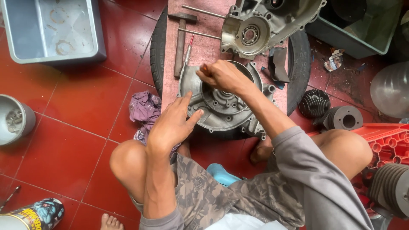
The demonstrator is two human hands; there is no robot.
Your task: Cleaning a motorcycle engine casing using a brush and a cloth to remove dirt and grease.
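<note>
A grey metal engine case half [221, 108] lies flat on a wooden board [200, 47] set across a black tyre [158, 51]. My left hand [172, 123] rests open on the case's left edge, thumb against the metal. My right hand [221, 76] is closed around a small tool with a reddish tip, held over the upper left of the case. A second, larger case half [260, 25] with a bearing sits farther back on the board.
A hammer [181, 38] and thin rods lie on the board's left side. A purple rag [145, 110] sits by my left knee. A grey tub [51, 30], a metal bowl [15, 119], finned cylinders [314, 103], a red crate [385, 140] and a spray can [36, 215] surround me.
</note>
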